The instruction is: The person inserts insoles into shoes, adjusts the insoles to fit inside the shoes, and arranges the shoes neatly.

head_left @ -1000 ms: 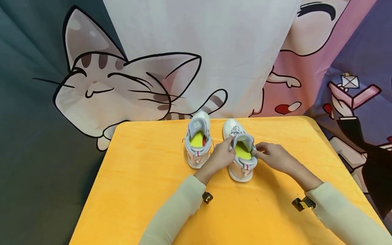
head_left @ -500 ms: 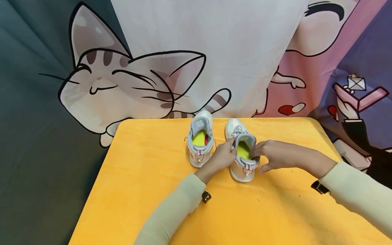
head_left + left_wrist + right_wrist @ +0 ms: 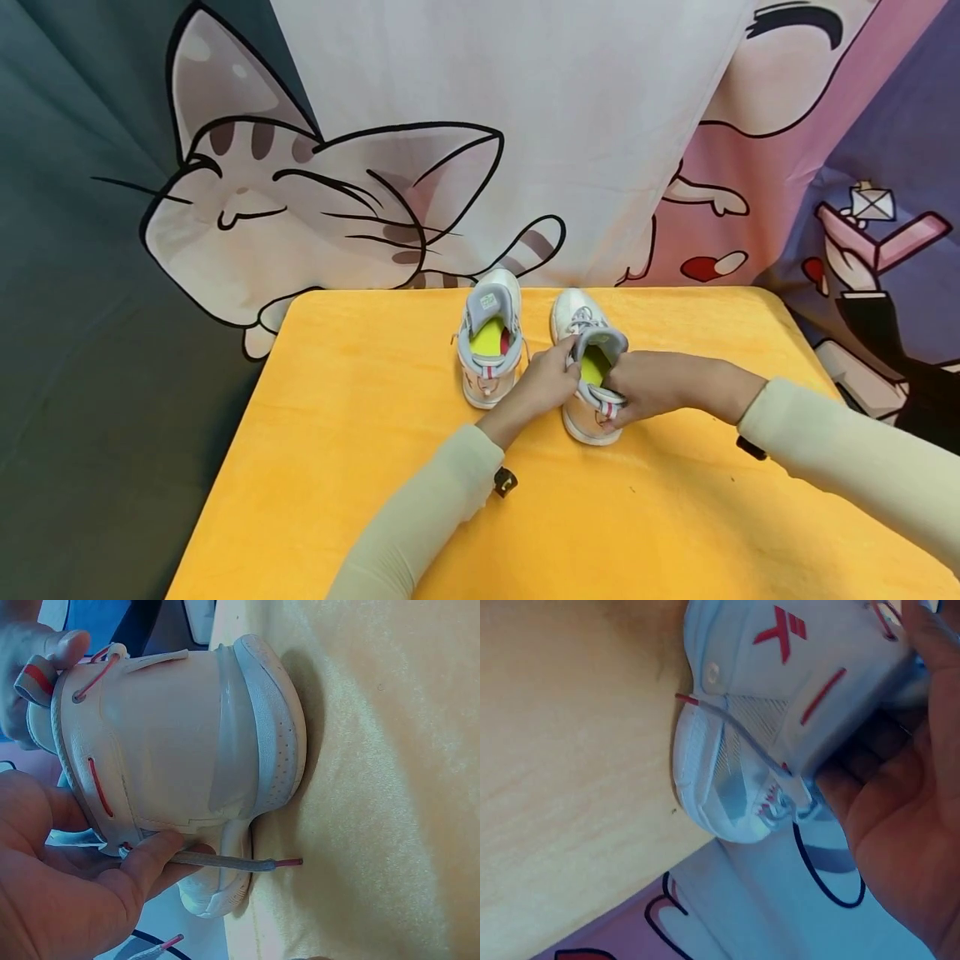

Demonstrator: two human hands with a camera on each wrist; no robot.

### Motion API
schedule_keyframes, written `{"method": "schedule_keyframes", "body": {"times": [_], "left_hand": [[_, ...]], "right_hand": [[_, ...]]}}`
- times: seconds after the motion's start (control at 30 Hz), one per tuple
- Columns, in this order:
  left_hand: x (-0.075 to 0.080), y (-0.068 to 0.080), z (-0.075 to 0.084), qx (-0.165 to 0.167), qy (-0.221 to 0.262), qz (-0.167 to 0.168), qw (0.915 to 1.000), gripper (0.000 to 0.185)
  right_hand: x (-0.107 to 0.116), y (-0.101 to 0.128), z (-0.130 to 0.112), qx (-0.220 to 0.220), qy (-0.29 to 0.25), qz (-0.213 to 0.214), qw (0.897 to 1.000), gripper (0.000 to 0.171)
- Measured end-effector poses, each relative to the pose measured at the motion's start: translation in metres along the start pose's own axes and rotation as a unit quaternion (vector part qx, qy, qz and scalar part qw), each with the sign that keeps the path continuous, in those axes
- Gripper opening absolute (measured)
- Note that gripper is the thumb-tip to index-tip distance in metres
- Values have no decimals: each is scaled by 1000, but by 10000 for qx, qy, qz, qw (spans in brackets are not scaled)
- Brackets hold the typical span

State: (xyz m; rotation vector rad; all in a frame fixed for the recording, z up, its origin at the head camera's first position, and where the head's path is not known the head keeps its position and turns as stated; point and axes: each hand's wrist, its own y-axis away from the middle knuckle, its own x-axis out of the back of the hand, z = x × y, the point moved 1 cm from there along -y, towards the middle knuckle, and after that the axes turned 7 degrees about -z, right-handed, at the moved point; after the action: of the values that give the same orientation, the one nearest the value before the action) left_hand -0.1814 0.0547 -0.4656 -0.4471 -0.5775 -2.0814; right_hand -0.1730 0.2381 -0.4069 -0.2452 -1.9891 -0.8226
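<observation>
Two white sneakers with yellow insoles stand side by side on the orange table (image 3: 360, 433), toes pointing away. The left sneaker (image 3: 489, 350) stands alone, untouched. My left hand (image 3: 558, 367) grips the left side of the right sneaker (image 3: 592, 367) at its collar; in the left wrist view its fingers (image 3: 150, 859) curl on the sneaker's side (image 3: 187, 750) by a loose grey lace. My right hand (image 3: 611, 396) holds the sneaker's heel and right side, fingers curled around it. In the right wrist view the palm (image 3: 900, 825) lies against the sneaker (image 3: 795, 697).
A cartoon cat cloth (image 3: 315, 208) hangs close behind the table's far edge. Pink and purple cartoon fabric (image 3: 862, 233) hangs at the right. Bare orange tabletop lies on both sides of the sneakers and in front of them.
My right hand has moved in from the sneaker's right side and closed around its heel, the forearm swinging out to the right. My left hand has kept its grip.
</observation>
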Motion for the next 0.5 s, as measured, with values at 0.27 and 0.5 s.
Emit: {"method": "schedule_keyframes", "body": {"times": [0.27, 0.5], "left_hand": [[-2, 0, 1, -55, -34, -4, 10000, 54], [-2, 1, 1, -52, -30, 17, 10000, 54]], "right_hand": [[-10, -9, 3, -444, -345, -516, 9971, 52], [-9, -14, 3, -617, -758, -958, 9906, 50]]}}
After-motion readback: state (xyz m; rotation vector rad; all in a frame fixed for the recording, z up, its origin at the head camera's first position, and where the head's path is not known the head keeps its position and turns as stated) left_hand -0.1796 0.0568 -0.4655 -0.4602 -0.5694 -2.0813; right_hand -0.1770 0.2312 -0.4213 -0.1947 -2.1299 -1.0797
